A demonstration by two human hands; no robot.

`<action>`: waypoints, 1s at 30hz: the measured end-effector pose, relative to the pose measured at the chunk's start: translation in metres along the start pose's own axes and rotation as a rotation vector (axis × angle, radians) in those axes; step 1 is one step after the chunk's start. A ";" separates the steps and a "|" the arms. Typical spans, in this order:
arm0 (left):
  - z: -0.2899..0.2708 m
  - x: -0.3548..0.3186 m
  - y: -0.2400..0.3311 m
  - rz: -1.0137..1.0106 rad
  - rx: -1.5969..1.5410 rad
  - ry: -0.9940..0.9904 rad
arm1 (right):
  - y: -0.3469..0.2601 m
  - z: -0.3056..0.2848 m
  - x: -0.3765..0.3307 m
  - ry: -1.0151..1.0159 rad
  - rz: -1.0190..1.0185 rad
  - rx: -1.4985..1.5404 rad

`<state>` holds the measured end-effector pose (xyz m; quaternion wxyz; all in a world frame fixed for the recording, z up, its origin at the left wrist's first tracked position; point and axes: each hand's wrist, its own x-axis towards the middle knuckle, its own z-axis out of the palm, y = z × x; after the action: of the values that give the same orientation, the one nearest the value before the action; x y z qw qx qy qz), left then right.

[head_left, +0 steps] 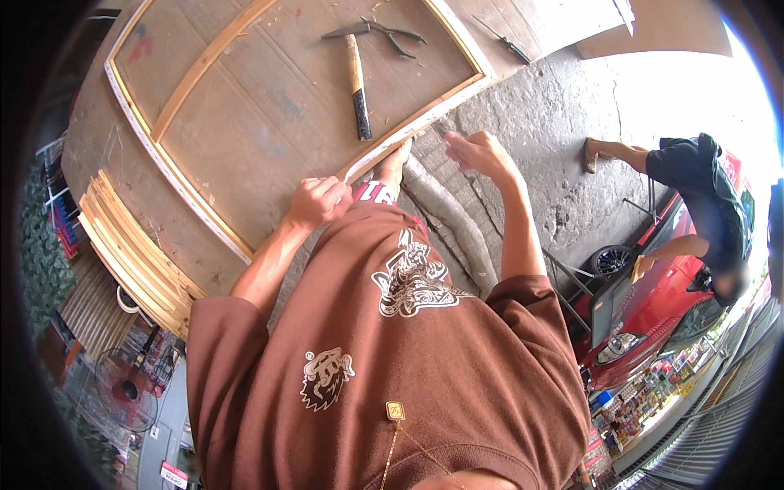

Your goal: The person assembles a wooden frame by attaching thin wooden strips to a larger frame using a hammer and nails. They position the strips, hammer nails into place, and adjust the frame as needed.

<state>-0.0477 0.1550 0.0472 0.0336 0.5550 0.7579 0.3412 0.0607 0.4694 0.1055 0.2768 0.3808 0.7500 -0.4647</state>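
Note:
A wooden frame (205,72) with a white strip along its outer edge lies in front of me. My left hand (320,202) is closed at the frame's near side, on the end of a loose white strip (357,169). To the right, my right hand (483,154) is held up with its fingers curled. A small dark thing shows by its fingertips, too blurred to name. Inside the frame lie a hammer (356,77) with a wood and black handle and dark pliers (395,35) touching its head. A screwdriver (505,45) rests outside the frame's right corner.
Brown cardboard (269,122) lies under the frame. Curved wooden slats (131,253) are stacked at the left, near a fan (126,389). Rough concrete (555,122) spreads to the right. Beyond it, another person (694,188) bends by a red car (653,318).

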 end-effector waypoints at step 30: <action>-0.001 0.003 0.000 0.034 -0.015 -0.035 | -0.008 0.003 0.017 0.105 0.121 0.448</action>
<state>-0.0487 0.1573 0.0487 0.0453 0.5734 0.7452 0.3374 0.0447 0.4700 0.0946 0.1737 0.5007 0.6173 -0.5815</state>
